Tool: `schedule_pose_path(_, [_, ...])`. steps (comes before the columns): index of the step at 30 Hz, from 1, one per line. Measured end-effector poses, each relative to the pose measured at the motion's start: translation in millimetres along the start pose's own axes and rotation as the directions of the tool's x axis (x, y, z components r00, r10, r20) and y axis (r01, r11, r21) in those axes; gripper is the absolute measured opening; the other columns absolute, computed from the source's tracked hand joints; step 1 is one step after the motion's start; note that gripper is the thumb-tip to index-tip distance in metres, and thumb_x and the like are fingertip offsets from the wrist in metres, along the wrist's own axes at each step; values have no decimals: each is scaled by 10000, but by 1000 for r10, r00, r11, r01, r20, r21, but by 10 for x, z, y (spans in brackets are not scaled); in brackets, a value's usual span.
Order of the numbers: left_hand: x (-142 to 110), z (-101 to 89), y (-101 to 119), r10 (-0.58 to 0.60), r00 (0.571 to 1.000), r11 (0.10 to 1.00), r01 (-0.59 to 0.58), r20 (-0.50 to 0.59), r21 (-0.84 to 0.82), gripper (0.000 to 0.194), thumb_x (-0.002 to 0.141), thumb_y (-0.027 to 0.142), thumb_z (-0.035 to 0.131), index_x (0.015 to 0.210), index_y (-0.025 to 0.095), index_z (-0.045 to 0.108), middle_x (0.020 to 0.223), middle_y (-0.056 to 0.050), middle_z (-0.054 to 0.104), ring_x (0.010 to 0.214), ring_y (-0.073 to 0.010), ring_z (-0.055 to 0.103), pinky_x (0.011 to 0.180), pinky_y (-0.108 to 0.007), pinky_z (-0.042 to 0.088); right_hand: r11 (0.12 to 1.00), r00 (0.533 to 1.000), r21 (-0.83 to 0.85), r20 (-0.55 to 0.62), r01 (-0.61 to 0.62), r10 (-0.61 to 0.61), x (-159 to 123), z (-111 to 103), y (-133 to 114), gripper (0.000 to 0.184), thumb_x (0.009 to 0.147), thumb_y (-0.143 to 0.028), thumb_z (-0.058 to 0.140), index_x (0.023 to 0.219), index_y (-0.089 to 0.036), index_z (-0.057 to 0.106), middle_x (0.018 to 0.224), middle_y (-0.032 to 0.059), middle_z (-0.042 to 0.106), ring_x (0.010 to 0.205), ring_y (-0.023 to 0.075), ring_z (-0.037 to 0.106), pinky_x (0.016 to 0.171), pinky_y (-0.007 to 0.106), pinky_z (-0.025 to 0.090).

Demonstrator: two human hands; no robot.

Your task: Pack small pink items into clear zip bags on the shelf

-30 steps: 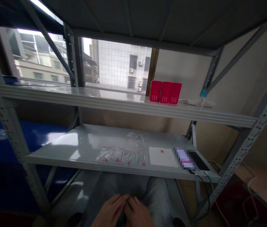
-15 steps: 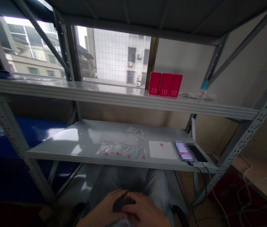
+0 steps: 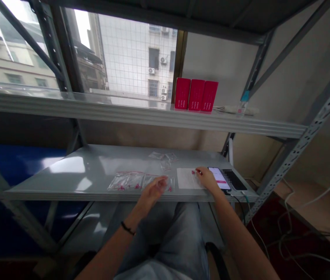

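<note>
Head view — left grip (image 3: 151, 192), right grip (image 3: 207, 179), closure unclear — over lower grey shelf (image 3: 65, 182), window (image 3: 132, 58) behind

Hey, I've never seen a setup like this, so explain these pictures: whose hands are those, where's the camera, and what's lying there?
There is no machine here. You see a person's two bare hands, filmed by one camera worn on the head, looking forward and down. On the lower shelf lie a row of clear bags with small pink pieces, a white sheet and a lit phone. Red boxes stand on the upper shelf. The left hand is at the row of bags; whether it grips one is unclear. The right hand is over the sheet, its fingers close to a pink piece; I can't tell whether they hold anything.
</note>
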State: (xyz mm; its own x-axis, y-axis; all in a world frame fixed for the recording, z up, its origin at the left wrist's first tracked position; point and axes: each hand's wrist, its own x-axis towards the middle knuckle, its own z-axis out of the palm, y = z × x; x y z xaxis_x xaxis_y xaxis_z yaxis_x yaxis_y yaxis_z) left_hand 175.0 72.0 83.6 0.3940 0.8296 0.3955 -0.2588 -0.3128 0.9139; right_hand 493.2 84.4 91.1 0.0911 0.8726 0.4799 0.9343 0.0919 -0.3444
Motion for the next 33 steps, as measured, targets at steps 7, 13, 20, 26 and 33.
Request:
schedule_pose_path(7, [775,471,-216,127,984,985,-111,-122,128,465,834,478,677,1198,188,667,967,-58,677,901,-205,627,848,-329,486,990,988,-105,133,97,-83,183,207,41,224,942,-194,541,983,-191,762,1034,95,740,1016,208,633,920,269,415])
schedule_pose_path(13, [714,472,-333,115,986,962,-79,-123,262,385,802,386,717,1147,219,690,1006,-54,701,949,-224,623,893,-352,455,985,985,-139,154,104,-83,169,224,37,243,956,-191,519,1007,-177,756,1053,98,716,1034,200,614,927,255,399])
schedule_pose_path(20, [695,461,-305,101,987,947,-58,-121,317,382,832,436,679,1142,213,684,992,-42,699,934,-222,619,873,-340,458,983,979,-149,186,108,-79,206,213,72,232,961,-190,519,999,-165,747,1042,98,701,1011,190,612,914,252,397])
schedule_pose_path(26, [672,464,-286,92,987,945,-44,-134,324,382,835,446,671,1138,213,677,934,-28,687,885,-210,604,842,-329,460,986,981,-129,176,104,-81,197,236,96,215,957,-186,527,1020,-169,732,1039,95,697,1004,191,616,906,258,410])
schedule_pose_path(33, [667,479,-285,96,982,949,-41,-164,312,405,824,463,675,1139,208,679,928,-30,694,868,-210,610,826,-337,483,990,983,-82,159,111,-96,186,266,166,190,951,-191,549,1004,-171,730,1025,95,687,978,193,622,889,272,425])
